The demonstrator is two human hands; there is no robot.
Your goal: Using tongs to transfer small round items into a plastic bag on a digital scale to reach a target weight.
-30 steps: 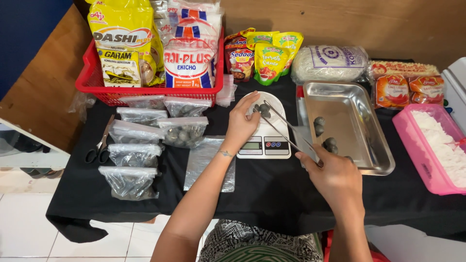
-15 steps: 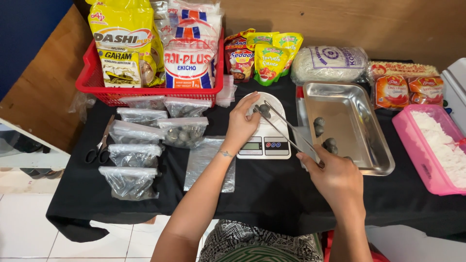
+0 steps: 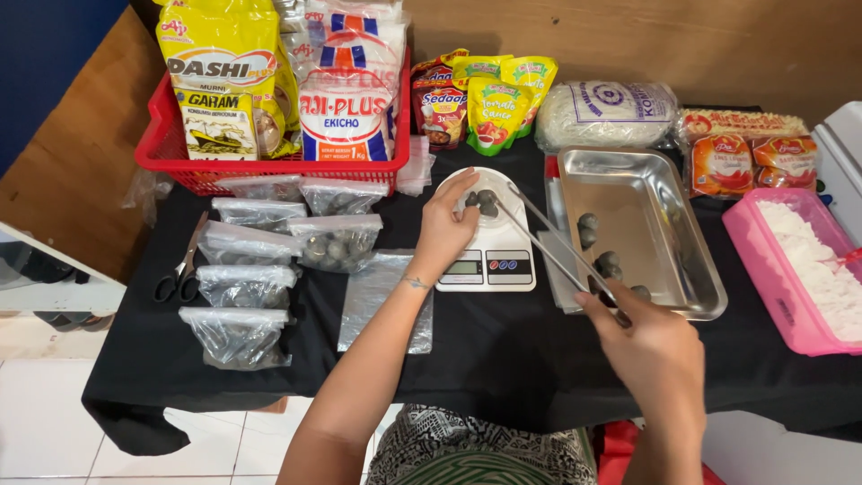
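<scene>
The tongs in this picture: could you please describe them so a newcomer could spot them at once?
Start at the white kitchen scale mid-table. Long metal tongs slant from the right hand up to the dark balls on its platform. Nothing else is thin, silvery and two-pronged.

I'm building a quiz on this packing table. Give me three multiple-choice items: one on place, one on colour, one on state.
1. Where do the tips of the tongs lie?
A. over the scale
B. in the pink tub
C. in the red basket

2. What colour is the tub of white powder?
A. blue
B. pink
C. green

3. What does the left hand do?
A. holds scissors
B. hangs off the table
C. rests on the scale

Answers:
A, the tips meet the dark balls on the scale.
B, its walls are pink.
C, its fingers touch the platform; the right hand grips the tongs.
</scene>
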